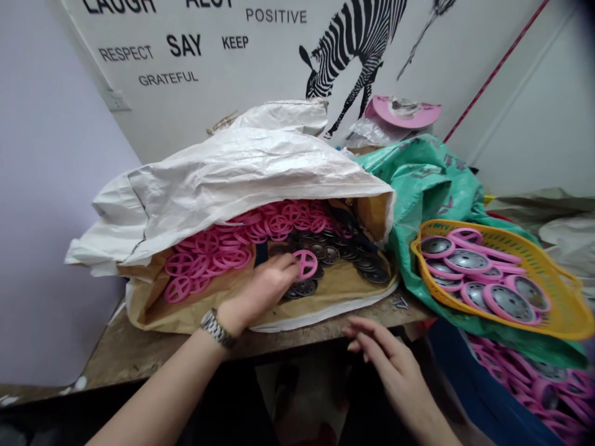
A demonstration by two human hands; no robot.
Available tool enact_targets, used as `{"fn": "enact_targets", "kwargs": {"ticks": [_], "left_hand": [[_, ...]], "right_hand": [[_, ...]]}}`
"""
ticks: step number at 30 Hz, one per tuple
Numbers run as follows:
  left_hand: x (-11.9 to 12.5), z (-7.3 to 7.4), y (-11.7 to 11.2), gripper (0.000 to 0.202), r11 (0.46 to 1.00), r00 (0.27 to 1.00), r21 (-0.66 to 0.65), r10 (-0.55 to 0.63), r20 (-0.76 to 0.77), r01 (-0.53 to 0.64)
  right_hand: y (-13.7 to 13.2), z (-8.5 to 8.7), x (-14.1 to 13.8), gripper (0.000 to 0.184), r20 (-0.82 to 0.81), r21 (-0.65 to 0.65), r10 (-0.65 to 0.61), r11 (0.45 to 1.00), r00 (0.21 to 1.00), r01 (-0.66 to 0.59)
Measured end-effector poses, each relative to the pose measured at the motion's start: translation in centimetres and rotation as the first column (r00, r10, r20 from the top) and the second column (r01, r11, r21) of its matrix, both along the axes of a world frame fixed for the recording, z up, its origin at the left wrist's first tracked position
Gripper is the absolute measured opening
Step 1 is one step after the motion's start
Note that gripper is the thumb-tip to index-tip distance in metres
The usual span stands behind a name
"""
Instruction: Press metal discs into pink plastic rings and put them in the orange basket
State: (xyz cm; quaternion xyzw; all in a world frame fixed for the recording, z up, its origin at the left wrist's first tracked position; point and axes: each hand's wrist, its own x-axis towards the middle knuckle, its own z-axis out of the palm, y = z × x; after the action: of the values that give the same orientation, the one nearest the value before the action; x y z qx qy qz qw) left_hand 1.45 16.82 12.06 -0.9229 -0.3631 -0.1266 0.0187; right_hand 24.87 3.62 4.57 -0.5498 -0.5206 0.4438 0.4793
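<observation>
My left hand [260, 288], a watch on its wrist, is closed on the edge of a pink spoked wheel ring [305, 264] at the mouth of a white sack [260, 173]. Inside, many more pink wheel rings [204, 254] are heaped to the left and back. Dark grey discs [372, 266] lie to the right, and some sit just under the held ring. Over the table's front edge hovers my right hand [383, 350], its fingers loosely stretched and slightly bent, with nothing seen in them.
A yellow basket [564, 316] of pink-rimmed grey wheels [467, 261] stands at right on a green sack [418, 186]. More assembled wheels [548, 390] lie below it. Small metal pins [400, 303] rest on the wooden table [139, 347]. A wall [260, 80] rises behind.
</observation>
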Motion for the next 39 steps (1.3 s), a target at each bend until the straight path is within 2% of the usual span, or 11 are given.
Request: {"fn": "enact_targets", "kwargs": {"ticks": [7,9,11,13,15,17,19,25,30,34,39], "left_hand": [[0.7,-1.0,-7.1,0.026,0.988,0.986,-0.032,-0.148,0.082,0.151],[0.6,-1.6,-8.2,0.025,0.985,0.962,-0.124,-0.088,0.259,0.123],[0.4,-2.5,-9.0,0.027,0.956,0.852,-0.282,0.080,0.517,0.081],[0.4,-3.4,-9.6,0.036,0.862,0.629,-0.502,0.350,0.695,0.075],[0.7,-4.2,-10.2,0.041,0.673,0.443,-0.718,0.597,0.669,0.177],[1.0,-4.7,-10.7,0.041,0.468,0.369,-0.823,0.739,0.564,0.322],[1.3,-5.0,-11.0,0.045,0.370,0.302,-0.837,0.810,0.503,0.403],[0.4,-5.1,-10.6,0.053,0.378,0.074,-0.846,0.898,0.434,0.375],[-0.1,-5.2,-10.4,0.055,0.397,0.008,-0.858,0.907,0.422,0.325],[-0.1,-5.2,-10.5,0.054,0.400,0.008,-0.858,0.905,0.424,0.322],[-0.3,-5.2,-10.2,0.055,0.407,-0.008,-0.858,0.905,0.426,0.313]], "right_hand": [[3.4,2.3,-2.0,0.046,-0.284,-0.047,0.051,0.997,0.958,-0.067],[3.7,2.4,-2.8,0.041,-0.283,-0.055,0.100,0.991,0.954,-0.120],[3.8,2.3,-3.5,0.038,-0.288,-0.051,0.122,0.989,0.950,-0.142],[3.7,2.1,-4.2,0.036,-0.288,-0.042,0.124,0.989,0.949,-0.142],[3.5,2.1,-4.9,0.033,-0.279,-0.032,0.139,0.988,0.950,-0.154],[3.3,2.3,-5.4,0.031,-0.244,-0.017,0.171,0.983,0.955,-0.181],[3.4,2.7,-5.7,0.029,-0.167,0.008,0.223,0.974,0.960,-0.225],[6.6,3.0,-4.8,0.022,0.322,0.241,0.055,0.961,0.945,-0.138],[9.9,1.9,-4.6,0.036,0.720,0.298,-0.035,0.918,0.693,-0.263],[10.3,1.1,-5.4,0.051,0.834,0.191,0.020,0.927,0.551,-0.322],[10.2,0.7,-5.5,0.044,0.809,0.178,0.029,0.940,0.587,-0.292]]}}
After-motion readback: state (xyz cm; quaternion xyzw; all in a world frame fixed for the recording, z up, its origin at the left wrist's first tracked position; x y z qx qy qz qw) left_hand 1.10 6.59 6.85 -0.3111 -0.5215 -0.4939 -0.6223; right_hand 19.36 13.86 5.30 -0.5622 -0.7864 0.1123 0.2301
